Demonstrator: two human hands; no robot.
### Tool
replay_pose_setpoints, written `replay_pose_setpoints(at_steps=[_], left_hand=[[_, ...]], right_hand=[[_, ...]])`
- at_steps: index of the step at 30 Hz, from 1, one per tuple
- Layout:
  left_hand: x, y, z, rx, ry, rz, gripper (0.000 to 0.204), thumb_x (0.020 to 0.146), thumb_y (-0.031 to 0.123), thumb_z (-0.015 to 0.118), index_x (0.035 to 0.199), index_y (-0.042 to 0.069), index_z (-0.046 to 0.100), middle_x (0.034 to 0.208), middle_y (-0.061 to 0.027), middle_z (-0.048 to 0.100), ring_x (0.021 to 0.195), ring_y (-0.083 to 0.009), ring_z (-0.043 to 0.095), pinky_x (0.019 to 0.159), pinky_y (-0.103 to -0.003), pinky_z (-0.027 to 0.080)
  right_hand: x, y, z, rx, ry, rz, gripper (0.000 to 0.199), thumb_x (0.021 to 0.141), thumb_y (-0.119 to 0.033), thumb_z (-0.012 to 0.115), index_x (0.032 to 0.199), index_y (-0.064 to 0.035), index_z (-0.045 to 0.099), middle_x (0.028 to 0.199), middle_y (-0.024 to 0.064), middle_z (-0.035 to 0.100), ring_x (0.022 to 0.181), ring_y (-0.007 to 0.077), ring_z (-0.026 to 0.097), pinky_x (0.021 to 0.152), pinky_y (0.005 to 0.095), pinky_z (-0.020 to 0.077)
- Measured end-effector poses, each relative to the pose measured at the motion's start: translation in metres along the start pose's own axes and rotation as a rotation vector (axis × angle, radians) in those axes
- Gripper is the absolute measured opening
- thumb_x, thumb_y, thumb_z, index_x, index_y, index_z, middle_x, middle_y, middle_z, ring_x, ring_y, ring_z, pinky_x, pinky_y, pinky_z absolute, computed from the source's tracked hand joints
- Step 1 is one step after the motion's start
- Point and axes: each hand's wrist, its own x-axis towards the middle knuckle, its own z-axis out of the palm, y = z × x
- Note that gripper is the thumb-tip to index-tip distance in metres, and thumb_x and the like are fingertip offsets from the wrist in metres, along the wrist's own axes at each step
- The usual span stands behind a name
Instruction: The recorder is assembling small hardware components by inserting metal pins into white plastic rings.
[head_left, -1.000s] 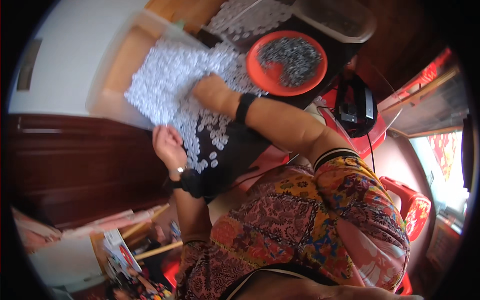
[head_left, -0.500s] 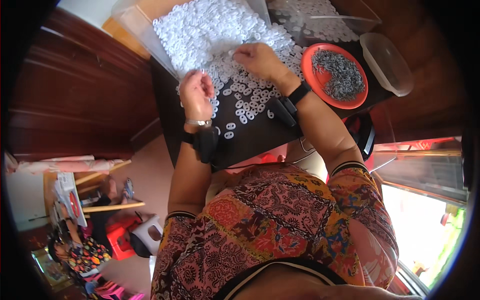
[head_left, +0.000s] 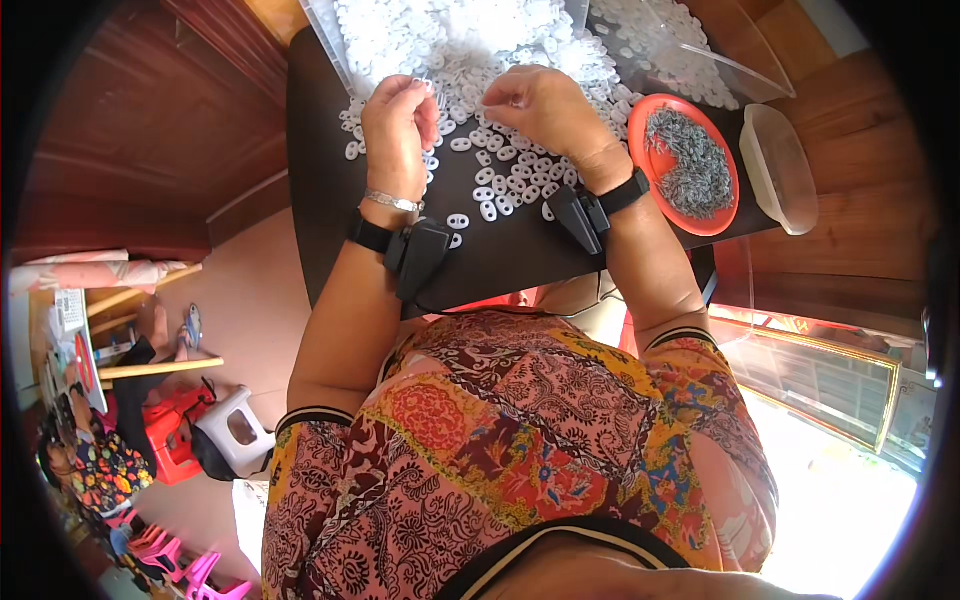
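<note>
My left hand (head_left: 398, 125) is closed, its thumb and fingertips pinching a small white oval piece with two holes (head_left: 424, 86). Opposite it, my right hand (head_left: 548, 108) curls over the near edge of the heap, thumb and forefinger nearly together; what lies between them is too small to make out. A big heap of the same white oval pieces (head_left: 425, 42) spills from a clear bin at the far side onto the dark table (head_left: 330, 200). Several loose pieces (head_left: 515, 180) lie between and below my hands. Right of them, an orange-red plate (head_left: 660, 167) carries grey metal pins (head_left: 700, 165).
A clear plastic tub (head_left: 780, 170) stands right of the plate, and another clear bin with white pieces (head_left: 680, 55) is behind it. Black devices are strapped to both wrists, with a cable near the table's front edge. At far left are stools (head_left: 240, 435) and another person (head_left: 110, 465).
The view has shifted, so the table sits higher in the picture. My hands have stayed near the heap's near edge; a white piece now shows at my left fingertips.
</note>
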Motion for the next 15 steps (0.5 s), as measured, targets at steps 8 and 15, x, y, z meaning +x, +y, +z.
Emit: replay_pose_setpoints(at_steps=[8, 15], left_hand=[[-0.001, -0.001, 0.002, 0.003, -0.018, -0.001, 0.010, 0.083, 0.013, 0.053, 0.077, 0.005, 0.052, 0.058, -0.0001, 0.051, 0.044, -0.0066, 0.042, 0.039, -0.020, 0.030], [-0.006, 0.002, 0.007, 0.010, -0.081, -0.048, 0.011, 0.084, 0.015, 0.053, 0.081, 0.004, 0.054, 0.061, -0.0005, 0.052, 0.046, -0.0061, 0.043, 0.040, -0.020, 0.031]], right_hand=[[0.001, 0.001, 0.012, -0.314, -0.005, -0.167, 0.016, 0.075, -0.014, 0.063, 0.088, -0.0070, 0.063, 0.079, 0.0114, 0.063, 0.081, 0.0273, 0.060, 0.072, 0.0353, 0.0475], [0.002, -0.010, 0.001, 0.340, 0.077, -0.055, 0.016, 0.079, -0.010, 0.068, 0.089, -0.0011, 0.060, 0.078, 0.0009, 0.061, 0.079, 0.0093, 0.057, 0.073, 0.0251, 0.0474]])
